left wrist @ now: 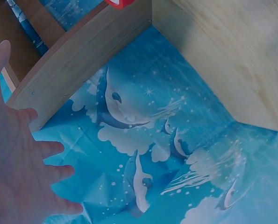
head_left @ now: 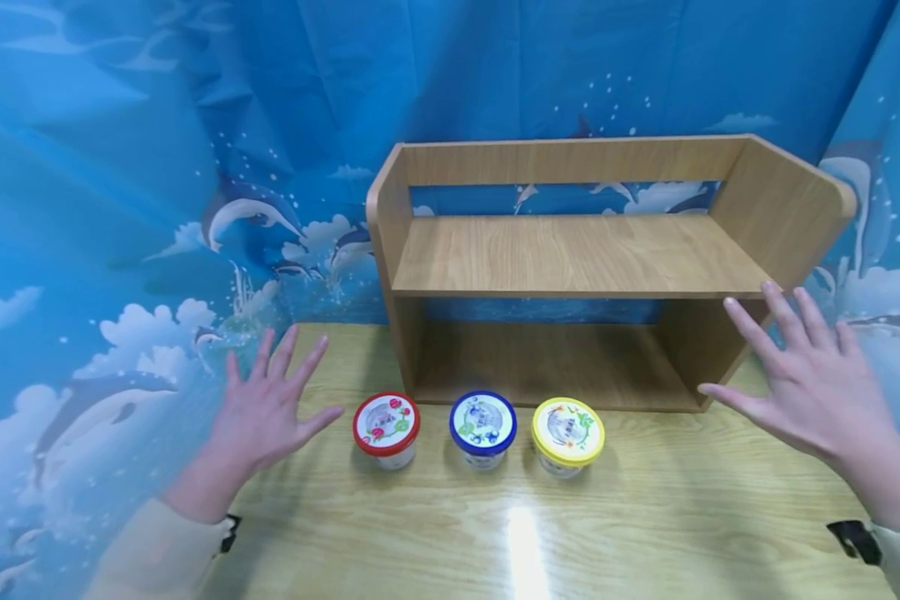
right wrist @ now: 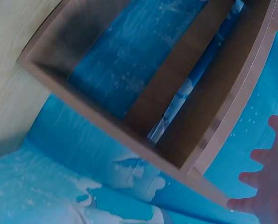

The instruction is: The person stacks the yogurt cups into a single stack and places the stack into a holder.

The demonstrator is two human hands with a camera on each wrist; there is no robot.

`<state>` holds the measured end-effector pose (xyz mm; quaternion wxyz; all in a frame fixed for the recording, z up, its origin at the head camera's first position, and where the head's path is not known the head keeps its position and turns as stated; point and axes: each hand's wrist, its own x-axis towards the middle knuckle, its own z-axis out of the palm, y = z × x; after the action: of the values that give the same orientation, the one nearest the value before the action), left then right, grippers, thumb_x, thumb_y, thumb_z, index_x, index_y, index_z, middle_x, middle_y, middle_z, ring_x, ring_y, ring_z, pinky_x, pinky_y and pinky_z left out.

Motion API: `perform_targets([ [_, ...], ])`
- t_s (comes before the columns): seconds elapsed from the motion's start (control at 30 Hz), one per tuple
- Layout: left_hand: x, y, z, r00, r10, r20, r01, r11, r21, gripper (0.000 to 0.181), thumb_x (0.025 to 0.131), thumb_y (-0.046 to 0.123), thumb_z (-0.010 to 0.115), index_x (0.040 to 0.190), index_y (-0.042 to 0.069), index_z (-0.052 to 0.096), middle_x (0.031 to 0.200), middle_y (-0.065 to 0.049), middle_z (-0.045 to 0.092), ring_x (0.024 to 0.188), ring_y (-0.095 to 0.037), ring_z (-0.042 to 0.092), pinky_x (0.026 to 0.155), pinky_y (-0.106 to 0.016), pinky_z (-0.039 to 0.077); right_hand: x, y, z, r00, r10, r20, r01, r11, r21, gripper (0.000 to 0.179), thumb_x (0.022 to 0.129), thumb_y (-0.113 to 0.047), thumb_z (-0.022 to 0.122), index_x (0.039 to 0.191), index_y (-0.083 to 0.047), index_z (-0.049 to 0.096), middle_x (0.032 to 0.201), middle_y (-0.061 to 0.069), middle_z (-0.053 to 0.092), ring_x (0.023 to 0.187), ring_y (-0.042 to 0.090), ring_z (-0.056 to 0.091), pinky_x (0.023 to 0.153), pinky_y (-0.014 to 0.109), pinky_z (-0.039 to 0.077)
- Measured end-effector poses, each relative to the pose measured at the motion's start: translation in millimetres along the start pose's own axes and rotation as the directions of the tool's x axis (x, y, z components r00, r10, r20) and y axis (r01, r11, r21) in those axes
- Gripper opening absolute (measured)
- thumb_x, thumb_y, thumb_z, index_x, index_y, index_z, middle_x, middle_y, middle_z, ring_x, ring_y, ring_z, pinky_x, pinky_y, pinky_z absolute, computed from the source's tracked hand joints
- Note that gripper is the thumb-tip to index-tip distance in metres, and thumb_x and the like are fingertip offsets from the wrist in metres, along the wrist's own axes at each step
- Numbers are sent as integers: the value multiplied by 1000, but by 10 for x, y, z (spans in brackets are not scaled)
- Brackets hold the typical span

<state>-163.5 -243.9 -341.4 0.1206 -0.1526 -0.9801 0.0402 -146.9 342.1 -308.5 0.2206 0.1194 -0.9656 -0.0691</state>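
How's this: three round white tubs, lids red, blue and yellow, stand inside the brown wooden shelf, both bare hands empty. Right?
Not inside: head view shows red-lidded tub, blue-lidded tub and yellow-lidded tub on the pale wooden table, in front of the shelf. Rest holds.

A red-lidded tub (head_left: 387, 429), a blue-lidded tub (head_left: 483, 427) and a yellow-lidded tub (head_left: 567, 435), their closed tops printed with pictures, stood upright and apart in a row on the tabletop (head_left: 420, 533), before a two-level wooden shelf (head_left: 585, 254).
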Motion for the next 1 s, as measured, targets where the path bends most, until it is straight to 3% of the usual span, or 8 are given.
perform_targets([
  [0.2,-24,26,116,1000,-27,12,27,999,-40,97,85,72,51,157,24,8,160,-20,1,143,-47,0,101,-76,-4,20,-180,65,999,-33,-27,34,999,38,113,73,-78,59,157,-21,10,160,20,4,143,45,4,99,75,19],
  [0.57,-42,141,387,999,-54,-1,53,988,-148,102,81,70,59,157,21,12,159,-22,9,141,-49,8,100,-79,5,6,-456,278,994,-86,-66,96,982,165,108,76,-69,64,157,-20,13,161,16,5,144,41,7,97,74,25],
  [0.73,-40,200,523,998,-66,10,67,973,-219,107,79,69,62,157,22,7,160,-21,7,142,-48,5,99,-79,6,-28,-610,417,991,-98,-89,117,961,251,105,78,-65,65,157,-17,15,161,15,7,145,39,9,93,75,29],
  [1.0,-31,282,732,989,-131,63,145,937,-319,111,78,65,67,157,25,1,160,-19,3,143,-45,3,100,-79,6,-96,-876,646,993,-74,-89,102,924,369,104,79,-57,70,157,-16,15,160,15,13,144,39,15,93,72,34],
])
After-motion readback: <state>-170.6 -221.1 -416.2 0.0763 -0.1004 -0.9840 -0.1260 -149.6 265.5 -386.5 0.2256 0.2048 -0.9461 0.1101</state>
